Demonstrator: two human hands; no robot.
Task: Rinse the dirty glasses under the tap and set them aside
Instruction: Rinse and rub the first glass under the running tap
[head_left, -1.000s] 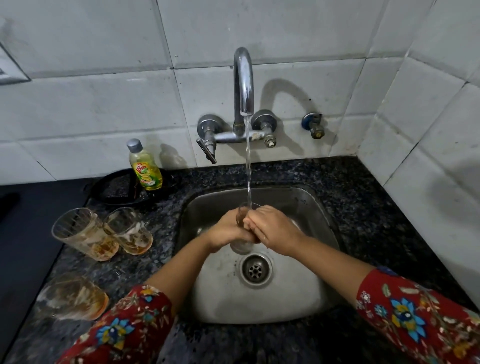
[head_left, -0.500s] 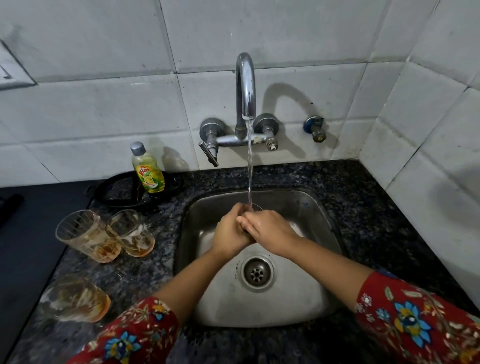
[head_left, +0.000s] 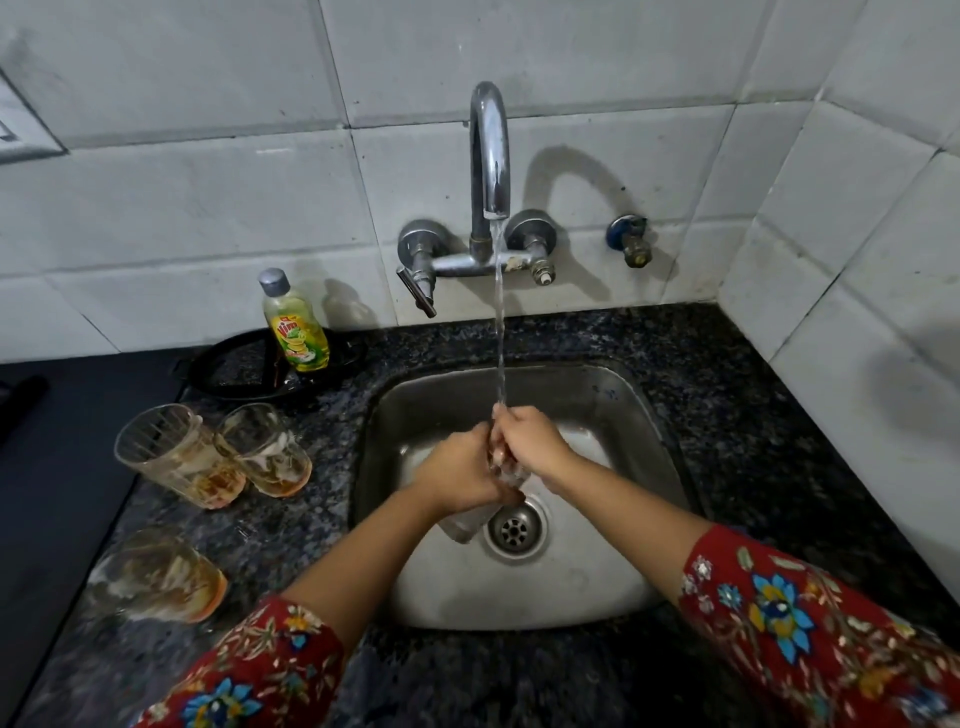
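Observation:
A clear glass (head_left: 467, 519) is held over the steel sink (head_left: 613, 405), mostly hidden by both hands. My left hand (head_left: 462, 478) grips its side, fingers curled round it. My right hand (head_left: 530, 441) is closed over its rim, and the thin stream from the chrome tap (head_left: 490, 156) falls onto that hand's knuckles. Three dirty glasses with brown dregs stand on the dark granite counter left of the sink: two side by side (head_left: 176, 457) (head_left: 265, 449) and one nearer me (head_left: 156, 577).
A yellow-green dish soap bottle (head_left: 293, 327) stands on a black round tray (head_left: 234, 374) behind the glasses. The sink drain (head_left: 516, 530) lies just below the hands. A small wall valve (head_left: 631, 241) sits right of the tap. Tiled walls close the back and right.
The hands have shifted a little lower and nearer the drain with the glass, whose base now shows below my left hand. Water keeps running. The glasses on the counter have not moved.

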